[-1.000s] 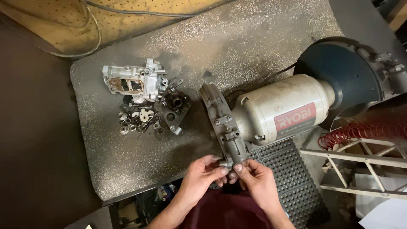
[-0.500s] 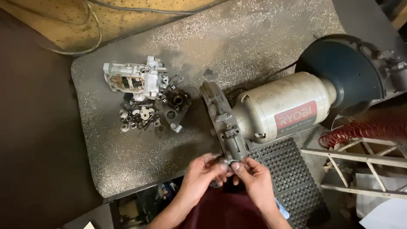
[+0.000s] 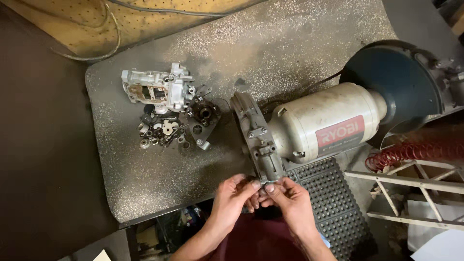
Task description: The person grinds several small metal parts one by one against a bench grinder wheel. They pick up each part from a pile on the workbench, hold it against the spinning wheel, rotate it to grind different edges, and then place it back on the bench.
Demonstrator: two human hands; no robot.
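Left hand (image 3: 232,198) and right hand (image 3: 290,200) meet fingertip to fingertip, pinching a small part, mostly hidden, against the near end of the grinder (image 3: 314,128), steadying it at the wheel guard (image 3: 256,140). A carburetor (image 3: 157,89) and loose parts (image 3: 169,133) lie grouped well apart to the left on the table (image 3: 159,193), within reach.

A speckled grey table (image 3: 290,43) is filling the frame's middle. Tan pegboard (image 3: 87,24) is showing upper left; dark floor (image 3: 38,169) is running down the left side.
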